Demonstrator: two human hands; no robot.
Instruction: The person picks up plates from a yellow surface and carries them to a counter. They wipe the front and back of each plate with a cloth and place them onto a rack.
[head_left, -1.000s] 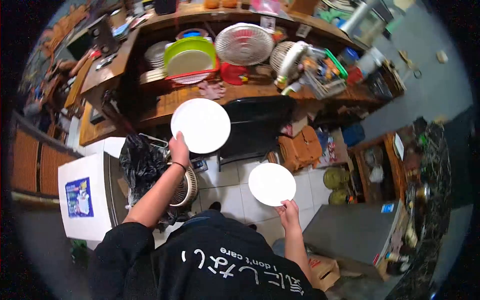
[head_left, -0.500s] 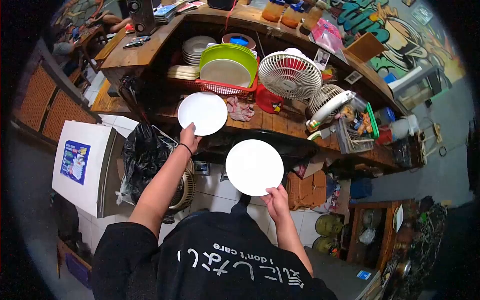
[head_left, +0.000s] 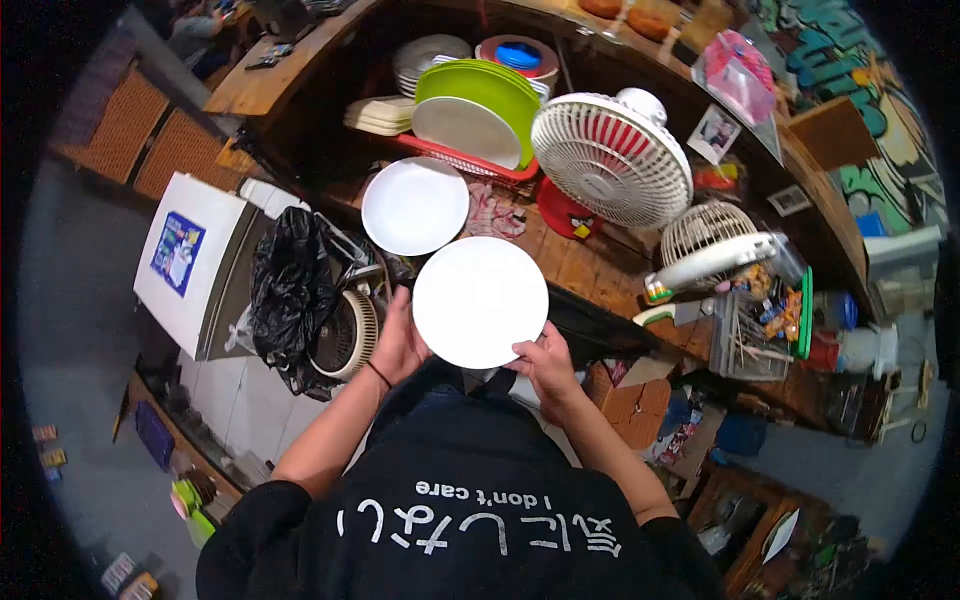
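A white plate (head_left: 481, 302) is held level in front of my chest. My right hand (head_left: 548, 368) grips its lower right rim, thumb on top. My left hand (head_left: 402, 342) is at the plate's lower left edge, its fingers apart; whether it touches the rim is hard to tell. Another white plate (head_left: 415, 206) rests at the counter's front edge, just beyond the held one. Behind it a red basket (head_left: 470, 156) holds a large green plate (head_left: 487, 98) and a white one. A crumpled red and white cloth (head_left: 494, 212) lies right of the resting plate.
A white fan (head_left: 612, 160) stands on the wooden counter (head_left: 600, 262), with a smaller fan (head_left: 708, 240) and a bin of utensils (head_left: 745, 340) to its right. On the left are a black plastic bag (head_left: 290, 295), a floor fan (head_left: 345, 335) and a white box-like appliance (head_left: 190, 262).
My left hand has let go of the plate at the counter and come back to the other plate. My right hand has brought its plate slightly left and up. The view has shifted.
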